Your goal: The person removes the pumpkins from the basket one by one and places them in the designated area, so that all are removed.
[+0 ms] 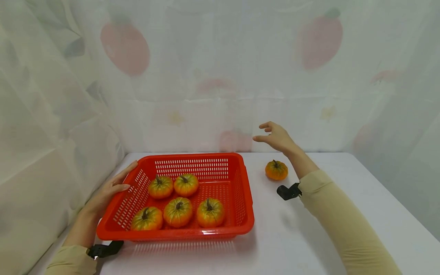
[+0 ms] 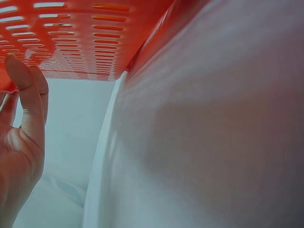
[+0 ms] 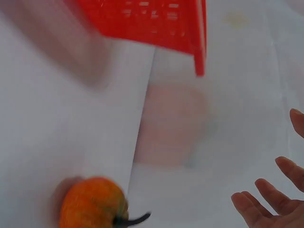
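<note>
left hand (image 1: 108, 193) – flat against red basket (image 1: 240, 183) rim | right hand (image 1: 276, 137) – fingers spread, seemingly above lone pumpkin (image 1: 276, 170)

Rectangular red plastic basket (image 1: 240, 198): glossy moulded plastic, walls and floor pierced with rows of slots, smooth rolled rim catching highlights along its 6 o'clock edge. Five small orange-and-green pumpkins (image 1: 178, 211) inside it: ribbed skin with a soft sheen, dark matt stems. Lone orange pumpkin (image 1: 276, 170) at 3 o'clock of the basket: same ribbed, faintly shiny skin. White table surface (image 1: 309, 236): smooth, slightly glossy, mirroring the basket's red near its base. Thin white curtain cloth with faded red fruit print (image 1: 220, 76): matt, soft, lightly creased. Beige sleeve (image 1: 343, 225): matt woven cloth. Black wrist mount (image 1: 288, 191): dull plastic.
</note>
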